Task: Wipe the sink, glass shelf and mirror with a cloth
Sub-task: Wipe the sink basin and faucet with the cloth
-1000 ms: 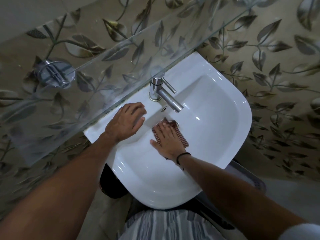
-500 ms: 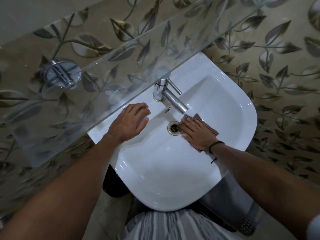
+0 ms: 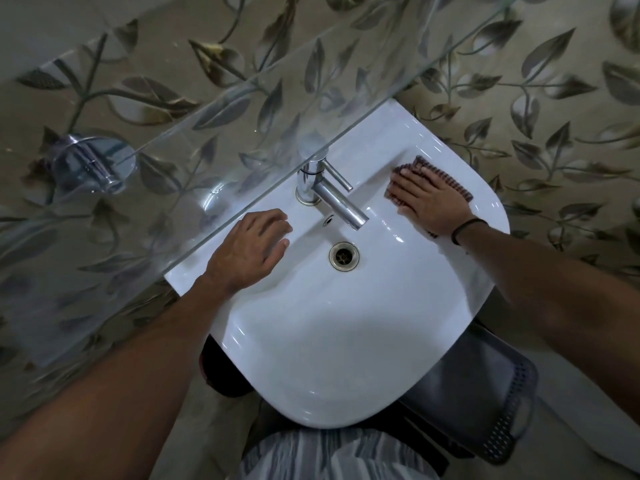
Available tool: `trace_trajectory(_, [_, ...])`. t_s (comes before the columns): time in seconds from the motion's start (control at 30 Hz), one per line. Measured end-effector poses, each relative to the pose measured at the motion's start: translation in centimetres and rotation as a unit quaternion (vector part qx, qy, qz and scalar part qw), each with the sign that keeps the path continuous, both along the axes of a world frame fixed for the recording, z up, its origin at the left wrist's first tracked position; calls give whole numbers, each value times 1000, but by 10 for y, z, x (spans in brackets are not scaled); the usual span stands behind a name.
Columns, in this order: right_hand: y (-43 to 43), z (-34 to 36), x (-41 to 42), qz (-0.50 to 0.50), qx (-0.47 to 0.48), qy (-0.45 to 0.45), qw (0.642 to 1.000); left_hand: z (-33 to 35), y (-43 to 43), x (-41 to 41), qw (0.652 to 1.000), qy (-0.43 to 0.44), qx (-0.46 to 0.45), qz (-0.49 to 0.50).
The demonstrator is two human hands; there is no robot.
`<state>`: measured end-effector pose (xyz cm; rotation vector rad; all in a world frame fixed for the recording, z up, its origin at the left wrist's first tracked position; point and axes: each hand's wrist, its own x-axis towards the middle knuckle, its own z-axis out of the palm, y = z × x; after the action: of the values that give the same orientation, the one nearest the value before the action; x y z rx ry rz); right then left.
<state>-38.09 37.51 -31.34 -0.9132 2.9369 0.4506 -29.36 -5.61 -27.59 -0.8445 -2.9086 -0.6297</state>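
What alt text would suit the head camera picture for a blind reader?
From above, a right hand presses a striped cloth flat on the rim of a white sink, right of the tap. The left hand rests on the rim left of the tap, beside a glass shelf.

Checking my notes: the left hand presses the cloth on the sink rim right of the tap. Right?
No. The head view shows the right hand pressing the cloth on the sink rim right of the tap; the left hand rests bare on the rim at the tap's other side.
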Motion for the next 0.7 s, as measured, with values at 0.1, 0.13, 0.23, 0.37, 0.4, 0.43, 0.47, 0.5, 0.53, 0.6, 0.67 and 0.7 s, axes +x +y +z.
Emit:
trace_trajectory(0.1, [-3, 4, 7, -63, -27, 30, 997, 0, 0, 0, 1000, 0, -4, 1])
trace_trajectory(0.13, [-9, 1, 13, -88, -44, 33, 995, 0, 0, 0, 1000, 1, -5, 1])
trace_trajectory(0.23, [-37, -15, 34, -153, -77, 23, 985, -1, 0, 0, 1000, 2, -9, -1])
trace_trajectory(0.37, [-83, -40, 60, -186, -108, -57, 975, -2, 0, 0, 1000, 1, -10, -1])
trace_trajectory(0.4, [-91, -45, 65, -196, -122, -69, 971, -2, 0, 0, 1000, 1, -9, -1])
trace_trajectory(0.43, [-97, -49, 69, -197, -127, -84, 968, -2, -1, -1, 1000, 1, -8, 0])
trace_trajectory(0.47, [-101, -51, 74, -182, -125, -100, 970, -2, -1, -1, 1000, 1, -7, 0])
trace_trajectory(0.5, [-104, -52, 81, -148, -115, -120, 975, -3, -1, -1, 1000, 2, -6, 1])
trace_trajectory(0.53, [-107, -54, 89, -107, -108, -136, 979, -3, 0, -1, 1000, 4, -3, 2])
trace_trajectory(0.6, [-114, -54, 108, -33, -127, -162, 978, -3, -1, 0, 1000, 9, 3, 3])
trace_trajectory(0.67, [-116, -53, 124, 44, -135, -184, 973, -2, 0, 0, 1000, 10, 7, 5])
trace_trajectory(0.7, [-115, -50, 131, 76, -125, -199, 969, -2, 0, 1, 1000, 10, 8, 7])
